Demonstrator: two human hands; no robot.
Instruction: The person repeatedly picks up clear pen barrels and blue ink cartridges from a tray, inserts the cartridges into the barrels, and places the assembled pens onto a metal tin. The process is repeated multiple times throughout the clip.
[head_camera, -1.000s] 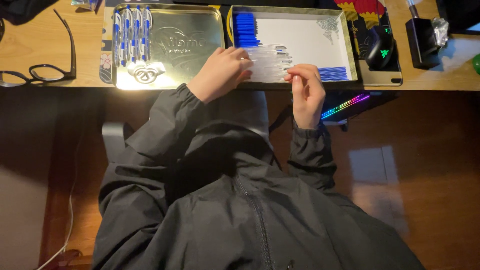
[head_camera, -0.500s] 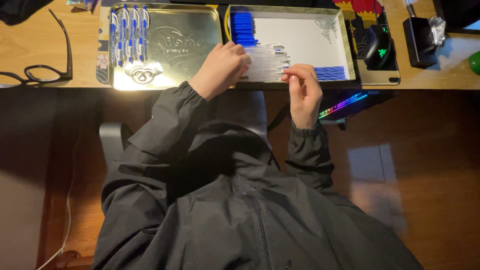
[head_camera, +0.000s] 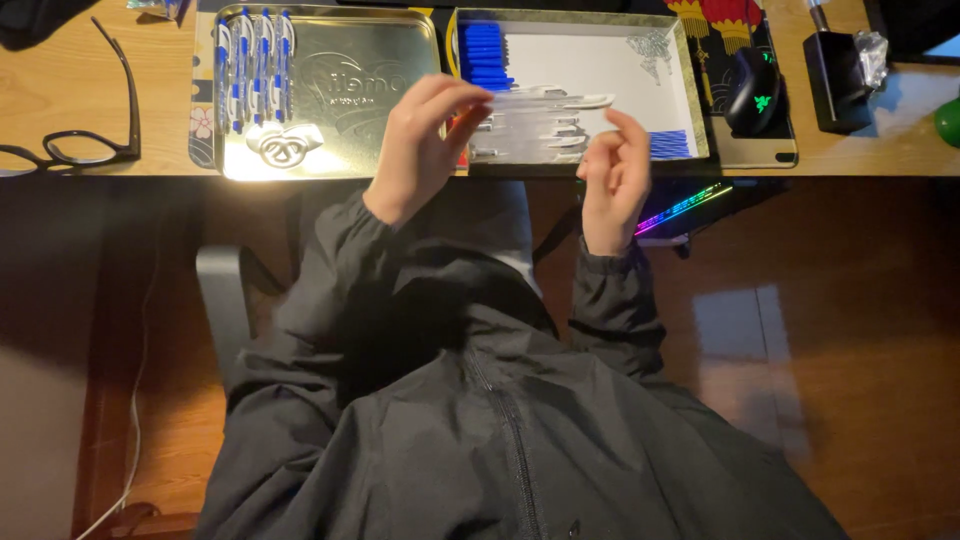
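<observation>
Left hand (head_camera: 420, 140) has lifted white pen (head_camera: 550, 101), pinched; right hand (head_camera: 615, 175) raised, fingers loose, empty.

Lid (head_camera: 340, 90) left of box (head_camera: 690, 100); glasses (head_camera: 80, 140) far left.

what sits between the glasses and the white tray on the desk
In the head view, the gold metal tray lies between the glasses and the white tray, with blue-and-white pens lined along its left side.

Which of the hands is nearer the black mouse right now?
Right. The right hand is below and left of the black mouse, apart from it. The left hand is farther left, holding a white pen.
</observation>
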